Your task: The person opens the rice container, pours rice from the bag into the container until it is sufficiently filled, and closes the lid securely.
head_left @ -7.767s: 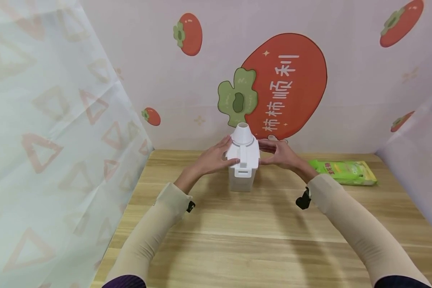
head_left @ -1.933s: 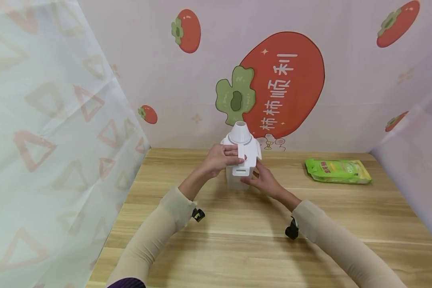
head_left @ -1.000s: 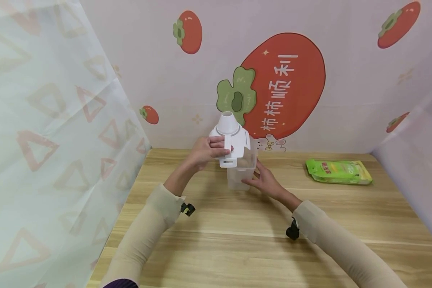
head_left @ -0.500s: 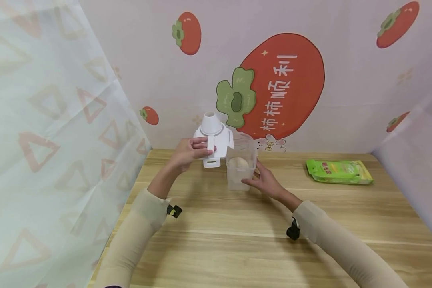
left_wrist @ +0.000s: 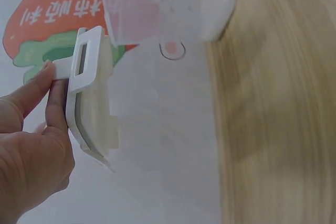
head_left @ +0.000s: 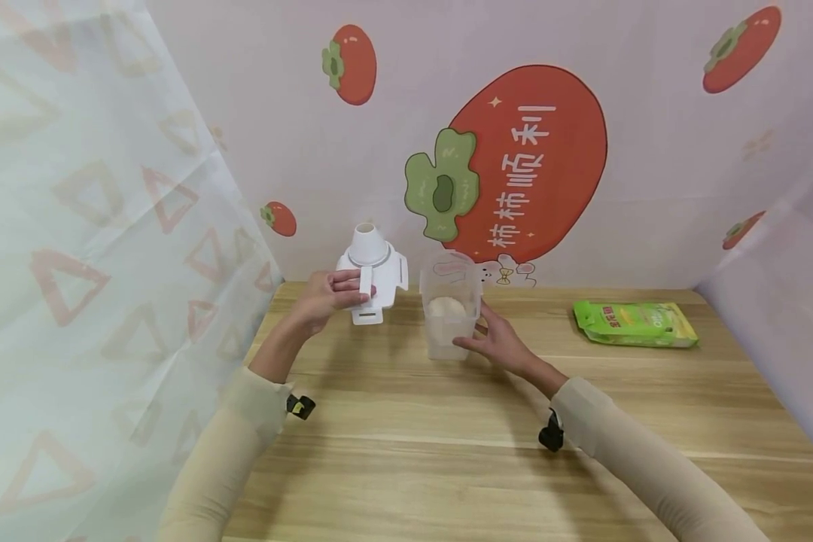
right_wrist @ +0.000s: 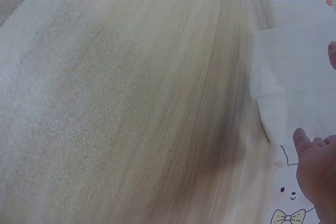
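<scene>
My left hand (head_left: 320, 302) pinches the bar handle of a white plastic lid (head_left: 386, 280), which has a cone-shaped spout on top. Held in the air, the lid is left of the container and apart from it. In the left wrist view, thumb and fingers hold the handle, and the lid's slotted tab (left_wrist: 86, 59) shows. The translucent storage container (head_left: 439, 333) stands upright on the table, uncovered. A whitish mound (head_left: 447, 307) lies inside; its kind is too small to tell. My right hand (head_left: 503, 345) grips the container's right side, thumb in front.
A green and yellow packet (head_left: 637, 324) lies on the wooden table (head_left: 474, 452) at the back right. Behind the table's back edge rises a wall sheet (head_left: 352, 165) printed with persimmons. Another patterned sheet (head_left: 122, 301) closes off the left side.
The lid has come off the container and moved left with my left hand, exposing the mound inside. My right hand went down to the container's side earlier and has since stayed there.
</scene>
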`<state>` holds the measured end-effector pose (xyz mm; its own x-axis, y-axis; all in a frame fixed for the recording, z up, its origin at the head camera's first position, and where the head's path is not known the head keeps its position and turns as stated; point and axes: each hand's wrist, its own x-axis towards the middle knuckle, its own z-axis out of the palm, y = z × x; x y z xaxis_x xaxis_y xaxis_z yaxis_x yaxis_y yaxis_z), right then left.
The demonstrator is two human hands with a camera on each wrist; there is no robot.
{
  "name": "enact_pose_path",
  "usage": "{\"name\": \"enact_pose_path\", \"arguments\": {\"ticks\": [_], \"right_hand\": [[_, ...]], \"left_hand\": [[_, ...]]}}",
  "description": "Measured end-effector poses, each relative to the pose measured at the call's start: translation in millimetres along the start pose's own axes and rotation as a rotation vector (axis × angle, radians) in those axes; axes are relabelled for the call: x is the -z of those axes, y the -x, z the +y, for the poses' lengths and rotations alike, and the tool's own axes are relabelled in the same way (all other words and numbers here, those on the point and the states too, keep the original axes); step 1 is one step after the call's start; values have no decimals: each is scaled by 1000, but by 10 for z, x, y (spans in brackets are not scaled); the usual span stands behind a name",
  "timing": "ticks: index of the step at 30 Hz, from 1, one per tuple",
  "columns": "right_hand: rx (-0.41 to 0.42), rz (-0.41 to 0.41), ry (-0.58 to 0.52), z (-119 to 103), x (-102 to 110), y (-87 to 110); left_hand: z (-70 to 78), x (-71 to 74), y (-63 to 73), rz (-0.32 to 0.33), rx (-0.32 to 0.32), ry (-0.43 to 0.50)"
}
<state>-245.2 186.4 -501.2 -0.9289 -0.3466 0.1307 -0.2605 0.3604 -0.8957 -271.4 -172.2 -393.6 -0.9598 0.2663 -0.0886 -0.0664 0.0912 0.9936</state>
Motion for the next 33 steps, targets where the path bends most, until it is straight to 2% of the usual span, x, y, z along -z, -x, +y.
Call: {"name": "enact_pose_path", "arguments": {"ticks": [6,11,17,28,33], "right_hand": [[-9,2,29,-14,6,3],[-5,-1,49,-18,30,8],[16,-15,65,-43,70,25],[56,-93,133,-26,189,74],[80,-120,164,6,244,91]], "left_hand": [[-185,205,-2,-18,26,2],[-293,342,21,-26,45,-18],[-421,489,24,-26,56,6],[-627,675,16,9,73,-1],[-706,748,26,3,100,52]]}}
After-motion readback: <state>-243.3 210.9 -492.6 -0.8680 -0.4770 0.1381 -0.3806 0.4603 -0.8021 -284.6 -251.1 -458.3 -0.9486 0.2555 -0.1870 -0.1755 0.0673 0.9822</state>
